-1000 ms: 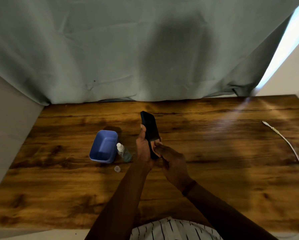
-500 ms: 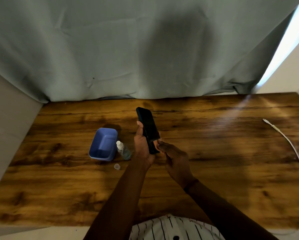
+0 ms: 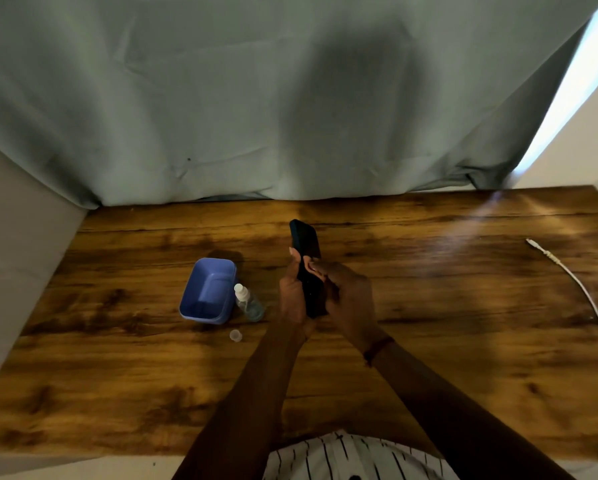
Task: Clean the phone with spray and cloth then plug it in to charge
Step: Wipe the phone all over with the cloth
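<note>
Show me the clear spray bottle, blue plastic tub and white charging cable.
clear spray bottle (image 3: pixel 251 305), head view, clear body.
blue plastic tub (image 3: pixel 202 316), head view, near wall.
white charging cable (image 3: pixel 548 255), head view, near its plug.

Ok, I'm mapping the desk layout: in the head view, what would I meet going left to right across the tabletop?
Blue tub, spray bottle, phone, charging cable. The small cap is skipped: it overlaps tub and bottle sideways.

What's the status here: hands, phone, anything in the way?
Left hand grips phone upright; right hand holds its lower part. No cloth seen. Charging cable lies loose, far right. Spray bottle and blue tub sit left, off that path.
</note>
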